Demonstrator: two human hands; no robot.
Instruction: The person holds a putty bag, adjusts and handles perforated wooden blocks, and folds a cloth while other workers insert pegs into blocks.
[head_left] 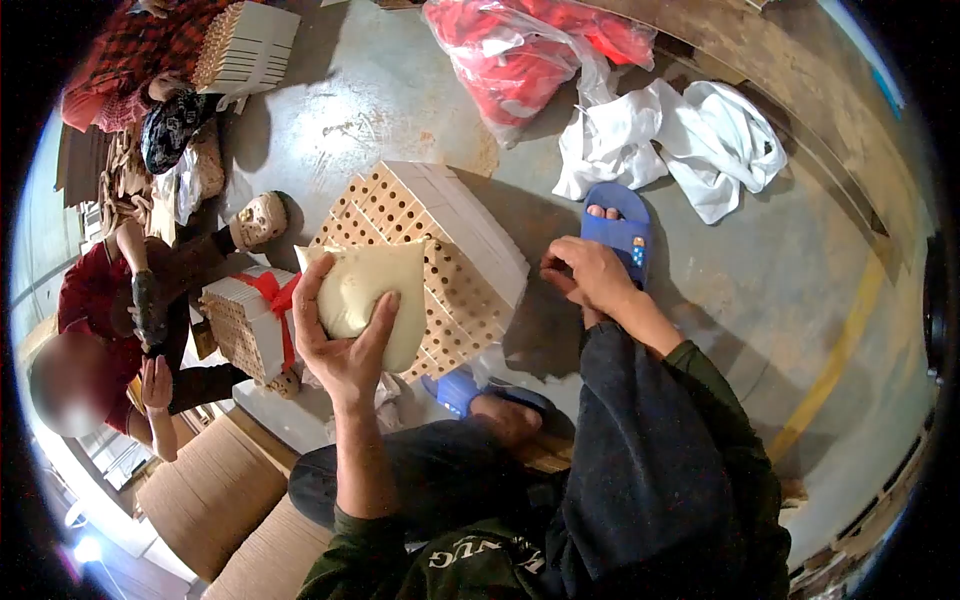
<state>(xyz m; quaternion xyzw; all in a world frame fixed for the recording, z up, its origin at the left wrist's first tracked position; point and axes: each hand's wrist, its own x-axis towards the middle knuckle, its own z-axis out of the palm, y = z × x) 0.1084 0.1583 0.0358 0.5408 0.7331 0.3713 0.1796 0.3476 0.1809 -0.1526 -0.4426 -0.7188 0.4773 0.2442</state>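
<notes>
My left hand (343, 355) grips a pale cream, pillow-like pad (404, 335), thumb and fingers pressed into its face. Behind the pad stands a white block of stacked boards (478, 215); its tan faces are dotted with rows of dark round holes. How far the pad is from the dotted face I cannot tell. Over my knee, to the right of the block, hangs my right hand (600, 275), apart from the block. Its fingers are curled together, and whatever may be between them is too small to make out.
At the left sits another person (95, 290) beside a dotted block tied with red ribbon (270, 290). Another block (250, 50) stands at the upper left. Red items in clear plastic (510, 70) and white cloth-like sacks (690, 140) lie ahead. Blue sandals (615, 225) are on my feet.
</notes>
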